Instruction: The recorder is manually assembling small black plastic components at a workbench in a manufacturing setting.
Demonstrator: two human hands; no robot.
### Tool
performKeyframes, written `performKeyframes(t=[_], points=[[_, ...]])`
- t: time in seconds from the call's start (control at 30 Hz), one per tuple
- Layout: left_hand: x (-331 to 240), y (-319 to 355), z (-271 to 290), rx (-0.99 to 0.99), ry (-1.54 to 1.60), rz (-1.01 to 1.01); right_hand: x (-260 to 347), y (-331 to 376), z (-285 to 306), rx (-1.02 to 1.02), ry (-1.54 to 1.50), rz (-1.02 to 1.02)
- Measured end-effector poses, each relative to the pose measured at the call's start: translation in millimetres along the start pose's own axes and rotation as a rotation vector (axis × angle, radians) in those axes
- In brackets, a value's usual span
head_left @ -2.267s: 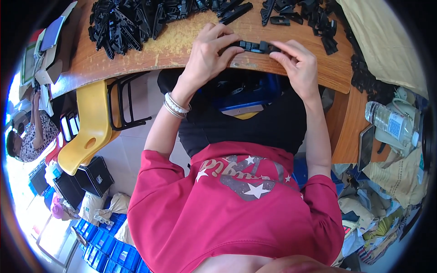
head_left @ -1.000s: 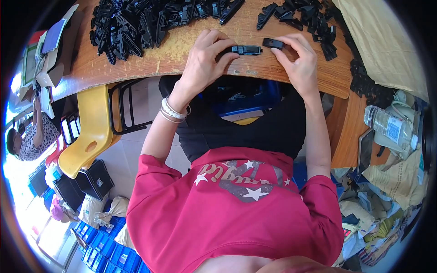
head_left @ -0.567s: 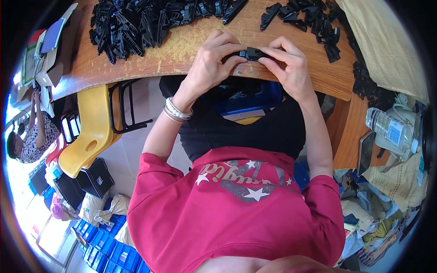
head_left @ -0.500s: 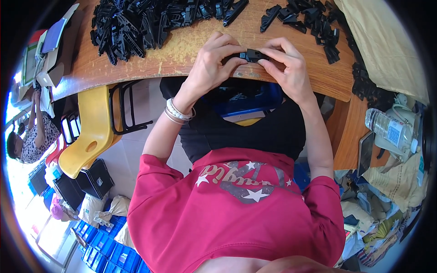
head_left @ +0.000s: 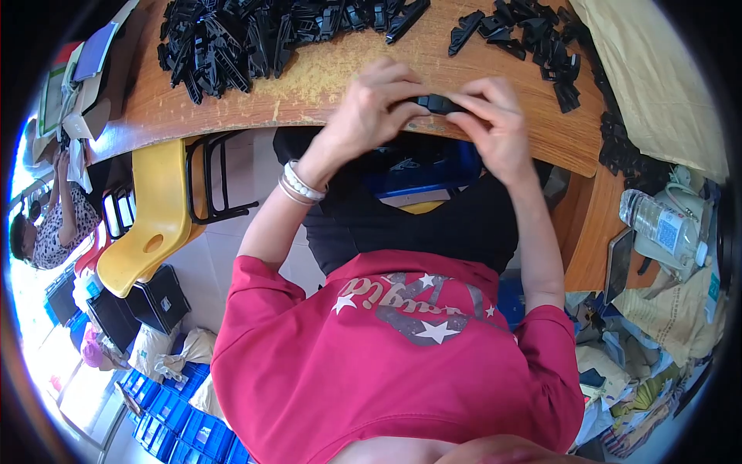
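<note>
Between my two hands, just above the table's near edge, is a small black plastic part. My left hand pinches its left end between thumb and fingers. The right end is gripped by my right hand, thumb below and fingers above. My fingertips cover both ends, so its full shape is hidden. Beyond my left hand lies a big heap of long black plastic parts. A smaller scatter of black plastic pieces lies beyond my right hand.
The worn wooden table curves around me. Under its edge a blue bin sits near my lap. A clear plastic bottle and a phone lie at right. At left stand a yellow chair and stacked blue crates; another person is behind.
Both hands have shifted slightly to the right, still holding the black part. The part appears turned, with a different face showing between my fingers.
</note>
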State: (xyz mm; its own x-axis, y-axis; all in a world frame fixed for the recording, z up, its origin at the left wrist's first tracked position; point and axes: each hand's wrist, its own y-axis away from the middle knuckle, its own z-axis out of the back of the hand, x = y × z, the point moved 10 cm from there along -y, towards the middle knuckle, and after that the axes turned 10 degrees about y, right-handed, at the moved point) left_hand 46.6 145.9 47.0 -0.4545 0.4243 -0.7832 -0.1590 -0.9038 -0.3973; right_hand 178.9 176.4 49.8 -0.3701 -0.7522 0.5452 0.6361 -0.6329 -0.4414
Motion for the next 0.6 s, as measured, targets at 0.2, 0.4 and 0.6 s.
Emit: performKeyframes(t=[0.2,0.4,0.6], points=[[-0.5,2.3,6.7,0.059,0.125,0.056,1.9,-0.5,-10.9,0.151,-0.142,-0.111],[69.3,66.6,278.6,-0.810,-0.547,0.099,50.6,9.0,-3.9,0.108,0.001,-0.015],[188.7,61.3,292.2,-0.556,-0.570,0.389,129.6,-44.0,-95.7,0.162,0.156,0.490]])
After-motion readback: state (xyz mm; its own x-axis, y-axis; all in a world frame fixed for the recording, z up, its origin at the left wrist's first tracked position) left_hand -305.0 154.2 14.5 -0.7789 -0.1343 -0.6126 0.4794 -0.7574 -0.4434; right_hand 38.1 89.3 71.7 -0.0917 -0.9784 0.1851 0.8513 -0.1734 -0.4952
